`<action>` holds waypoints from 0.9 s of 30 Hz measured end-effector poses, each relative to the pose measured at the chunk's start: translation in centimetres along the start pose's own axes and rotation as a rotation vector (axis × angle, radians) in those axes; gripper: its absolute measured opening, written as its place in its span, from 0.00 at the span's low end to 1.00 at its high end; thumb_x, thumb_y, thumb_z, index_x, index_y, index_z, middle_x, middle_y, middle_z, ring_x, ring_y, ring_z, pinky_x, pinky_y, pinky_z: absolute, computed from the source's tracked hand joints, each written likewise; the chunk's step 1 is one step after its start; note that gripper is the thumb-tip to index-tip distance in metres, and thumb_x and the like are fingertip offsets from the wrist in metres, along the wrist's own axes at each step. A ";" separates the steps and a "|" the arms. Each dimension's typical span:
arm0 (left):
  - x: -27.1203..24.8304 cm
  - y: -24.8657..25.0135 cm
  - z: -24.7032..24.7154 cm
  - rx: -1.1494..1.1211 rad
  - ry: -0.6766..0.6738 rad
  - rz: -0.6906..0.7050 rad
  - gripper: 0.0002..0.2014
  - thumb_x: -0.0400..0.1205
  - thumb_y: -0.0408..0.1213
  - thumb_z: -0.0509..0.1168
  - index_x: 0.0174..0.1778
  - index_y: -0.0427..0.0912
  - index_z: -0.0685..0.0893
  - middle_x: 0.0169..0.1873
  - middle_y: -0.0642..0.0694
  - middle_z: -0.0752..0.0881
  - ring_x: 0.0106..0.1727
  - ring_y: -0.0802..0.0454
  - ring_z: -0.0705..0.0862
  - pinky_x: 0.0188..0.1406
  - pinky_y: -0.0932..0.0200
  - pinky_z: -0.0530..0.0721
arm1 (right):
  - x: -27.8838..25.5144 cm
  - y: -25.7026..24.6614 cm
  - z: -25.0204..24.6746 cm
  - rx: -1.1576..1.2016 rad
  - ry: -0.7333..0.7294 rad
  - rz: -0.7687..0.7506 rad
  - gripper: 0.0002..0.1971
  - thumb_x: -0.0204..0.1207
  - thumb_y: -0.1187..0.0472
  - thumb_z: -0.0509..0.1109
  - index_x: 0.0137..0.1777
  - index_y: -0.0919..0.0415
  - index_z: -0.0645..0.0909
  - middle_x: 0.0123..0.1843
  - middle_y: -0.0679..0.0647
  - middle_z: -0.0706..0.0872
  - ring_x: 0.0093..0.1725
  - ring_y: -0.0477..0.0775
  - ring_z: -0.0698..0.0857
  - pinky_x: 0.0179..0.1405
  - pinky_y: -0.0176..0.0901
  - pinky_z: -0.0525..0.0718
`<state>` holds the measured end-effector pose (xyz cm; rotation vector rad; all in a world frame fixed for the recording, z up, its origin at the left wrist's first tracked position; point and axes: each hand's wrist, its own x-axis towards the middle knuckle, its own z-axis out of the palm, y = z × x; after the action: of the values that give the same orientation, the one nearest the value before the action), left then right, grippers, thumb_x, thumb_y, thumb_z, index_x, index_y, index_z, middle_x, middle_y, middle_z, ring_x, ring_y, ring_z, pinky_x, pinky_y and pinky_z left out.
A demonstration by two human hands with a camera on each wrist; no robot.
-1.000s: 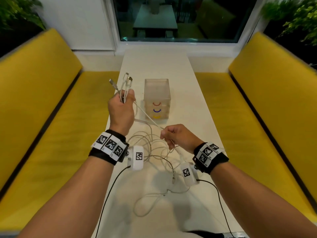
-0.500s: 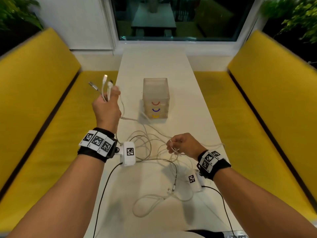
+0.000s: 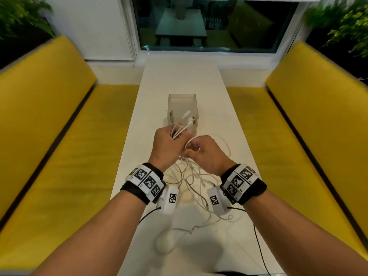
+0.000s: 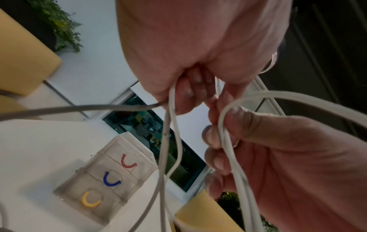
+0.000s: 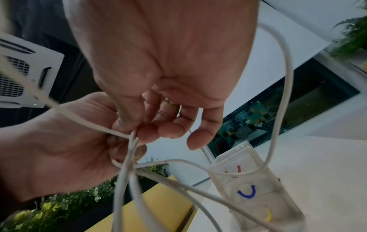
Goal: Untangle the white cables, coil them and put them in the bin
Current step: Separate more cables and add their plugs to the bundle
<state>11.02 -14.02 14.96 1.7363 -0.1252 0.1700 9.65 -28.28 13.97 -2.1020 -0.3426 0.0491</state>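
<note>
— Counting first: how many hands (image 3: 169, 144) are on the cables (image 3: 191, 176)?

— Two. The left hand is fisted round a bunch of cable ends, and four plugs (image 3: 187, 118) stick up out of it, fanned toward the bin (image 3: 182, 102). The right hand (image 3: 205, 152) sits just right of it, touching it, pinching a loop of cable between thumb and fingers (image 5: 172, 130).

— And from the wrists?

— The left wrist view shows the left hand (image 4: 198, 55) closed on two or three strands that hang down, with the right hand (image 4: 278, 157) gripping a doubled strand beside it. The right wrist view shows the right hand (image 5: 158, 62) with its strands crossing at the fingertips.

— Where is the rest of the cable?

— Hanging below both hands in a tangle, then lying in loose loops on the white tabletop (image 3: 229, 120), near side. How many separate cables make up the tangle I cannot tell.

— The bin?

— One, clear, on the tabletop just beyond the hands. Three curved marks on its near face (image 4: 111, 180): one red, one blue, one yellow.

— Anything else?

— Two yellow benches (image 3: 49, 136), one each side, and one window (image 3: 209, 26) at the far end.
</note>
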 end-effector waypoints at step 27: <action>3.6 -3.1 -5.4 -0.274 0.396 -0.264 0.12 0.88 0.41 0.64 0.39 0.44 0.75 0.20 0.54 0.65 0.19 0.56 0.61 0.20 0.63 0.63 | -3.9 6.9 1.3 0.393 -0.186 0.318 0.12 0.86 0.59 0.67 0.41 0.59 0.86 0.35 0.53 0.86 0.29 0.48 0.72 0.28 0.44 0.68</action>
<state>14.84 -8.16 13.53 1.4016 0.3541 0.2843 7.22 -31.65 7.07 -1.7449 -0.0940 0.4651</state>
